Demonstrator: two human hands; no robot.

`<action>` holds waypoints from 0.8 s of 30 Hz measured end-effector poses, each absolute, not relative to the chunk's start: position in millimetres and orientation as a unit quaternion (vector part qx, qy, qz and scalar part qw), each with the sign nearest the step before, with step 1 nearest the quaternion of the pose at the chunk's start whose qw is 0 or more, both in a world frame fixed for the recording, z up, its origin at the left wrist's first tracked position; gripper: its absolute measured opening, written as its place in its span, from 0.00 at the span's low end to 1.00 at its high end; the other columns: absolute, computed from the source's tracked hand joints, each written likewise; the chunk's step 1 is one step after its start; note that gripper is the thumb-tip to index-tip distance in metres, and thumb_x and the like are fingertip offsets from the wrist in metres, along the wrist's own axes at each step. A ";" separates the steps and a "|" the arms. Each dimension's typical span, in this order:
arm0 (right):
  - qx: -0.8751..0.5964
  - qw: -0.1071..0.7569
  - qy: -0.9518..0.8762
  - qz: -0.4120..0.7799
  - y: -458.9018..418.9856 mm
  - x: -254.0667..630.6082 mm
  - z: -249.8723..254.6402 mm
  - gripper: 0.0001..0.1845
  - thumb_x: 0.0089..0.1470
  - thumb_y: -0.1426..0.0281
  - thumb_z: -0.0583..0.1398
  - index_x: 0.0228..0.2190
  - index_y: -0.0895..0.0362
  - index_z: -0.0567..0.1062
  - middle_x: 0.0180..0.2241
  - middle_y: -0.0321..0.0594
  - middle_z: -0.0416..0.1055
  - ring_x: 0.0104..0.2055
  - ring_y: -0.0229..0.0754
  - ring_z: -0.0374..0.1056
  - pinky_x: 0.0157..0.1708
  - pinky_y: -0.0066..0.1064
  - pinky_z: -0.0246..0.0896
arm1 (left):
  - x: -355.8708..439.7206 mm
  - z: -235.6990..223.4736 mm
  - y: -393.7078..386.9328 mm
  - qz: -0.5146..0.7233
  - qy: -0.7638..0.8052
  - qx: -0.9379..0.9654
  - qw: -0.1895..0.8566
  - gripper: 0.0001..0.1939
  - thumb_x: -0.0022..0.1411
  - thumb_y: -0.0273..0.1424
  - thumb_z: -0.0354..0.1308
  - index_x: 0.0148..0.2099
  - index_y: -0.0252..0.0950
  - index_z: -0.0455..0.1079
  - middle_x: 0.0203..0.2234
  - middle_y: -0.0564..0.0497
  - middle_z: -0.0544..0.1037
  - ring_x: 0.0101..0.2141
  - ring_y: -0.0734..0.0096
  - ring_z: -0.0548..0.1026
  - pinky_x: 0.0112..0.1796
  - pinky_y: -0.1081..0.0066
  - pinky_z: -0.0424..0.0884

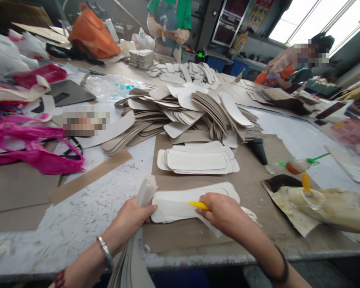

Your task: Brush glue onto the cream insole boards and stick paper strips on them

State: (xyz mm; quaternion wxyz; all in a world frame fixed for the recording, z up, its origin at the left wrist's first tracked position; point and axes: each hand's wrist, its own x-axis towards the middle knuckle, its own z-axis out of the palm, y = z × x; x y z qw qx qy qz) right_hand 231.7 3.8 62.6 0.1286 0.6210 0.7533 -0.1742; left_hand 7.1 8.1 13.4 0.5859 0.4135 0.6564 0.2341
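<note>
On the near part of the worktop [87, 236], a low stack of long, round-cornered pieces [174, 208] lies with white faces up, between a person's two hands. The left hand [132, 214] has its grip closed around a bundle of folded white strips [146, 191], thumb at the stack's left end. The right hand [220, 210] rests over the right part of the stack, its grip narrow around a yellow-handled tool [199, 205] whose working end cannot be made out. Under that hand, a thin white sheet [211, 228] juts past the stack's near edge, so the work on this stack looks unfinished. Just beyond lies a neater white pile [196, 160]; it may be a sorted or completed portion, though nothing shows which. Farther out, a large, loose heap of grey-and-white pieces [195, 106] spreads across the middle, and a scattered group [187, 73] lies behind it. If these are waiting their turn, much is left, but how many are done cannot be told. To the right stand a black cone [257, 151] and, nearer, a stained container [333, 204] with a yellow handle [306, 183] upright in it. Across the worktop, a co-worker in green [169, 28] holds a small tool [163, 35].
</note>
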 end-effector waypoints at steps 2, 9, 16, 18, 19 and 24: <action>0.672 0.095 0.708 -0.196 -9.8 262.0 62.3 0.08 0.57 0.69 0.55 0.29 0.56 0.72 0.32 0.42 0.74 0.35 0.45 0.69 0.31 0.30 0.55 | 0.9 13.2 5.4 0.231 0.662 0.406 0.586 0.13 0.41 0.40 0.59 0.23 0.36 0.64 0.13 0.55 0.68 0.19 0.72 0.63 0.23 0.71 0.55; 0.762 0.062 0.624 -0.162 -23.4 291.5 37.4 0.10 0.59 0.66 0.52 0.30 0.57 0.69 0.32 0.43 0.73 0.35 0.45 0.69 0.31 0.31 0.53 | -2.4 6.3 2.9 0.234 0.660 0.397 0.594 0.17 0.40 0.43 0.60 0.26 0.34 0.65 0.12 0.55 0.68 0.17 0.74 0.59 0.22 0.72 0.53; 0.767 0.130 0.620 -0.107 -11.9 272.2 39.7 0.08 0.59 0.67 0.54 0.34 0.57 0.72 0.36 0.44 0.73 0.38 0.49 0.70 0.30 0.32 0.53 | 1.7 3.7 3.8 0.231 0.684 0.384 0.575 0.18 0.38 0.45 0.60 0.25 0.36 0.64 0.10 0.54 0.68 0.15 0.73 0.59 0.20 0.73 0.53; 0.767 0.135 0.618 -0.112 -11.6 273.4 38.4 0.08 0.59 0.67 0.54 0.35 0.57 0.72 0.37 0.44 0.73 0.39 0.48 0.71 0.31 0.32 0.54 | 2.0 4.3 4.0 0.229 0.685 0.382 0.577 0.18 0.38 0.45 0.60 0.25 0.35 0.65 0.10 0.54 0.68 0.15 0.73 0.60 0.20 0.73 0.54; 0.767 0.135 0.616 -0.116 -11.8 274.2 37.5 0.08 0.59 0.68 0.54 0.35 0.57 0.72 0.37 0.44 0.73 0.39 0.48 0.71 0.31 0.32 0.54 | 2.1 4.9 4.1 0.227 0.683 0.383 0.580 0.19 0.38 0.45 0.60 0.26 0.35 0.66 0.11 0.54 0.69 0.16 0.73 0.60 0.21 0.73 0.54; 0.775 0.136 0.602 -0.139 -11.8 276.8 33.7 0.08 0.59 0.68 0.54 0.35 0.57 0.72 0.37 0.44 0.73 0.40 0.48 0.71 0.32 0.32 0.55 | 2.8 7.6 3.8 0.218 0.682 0.379 0.586 0.20 0.39 0.46 0.61 0.27 0.34 0.67 0.11 0.54 0.69 0.16 0.72 0.61 0.21 0.73 0.55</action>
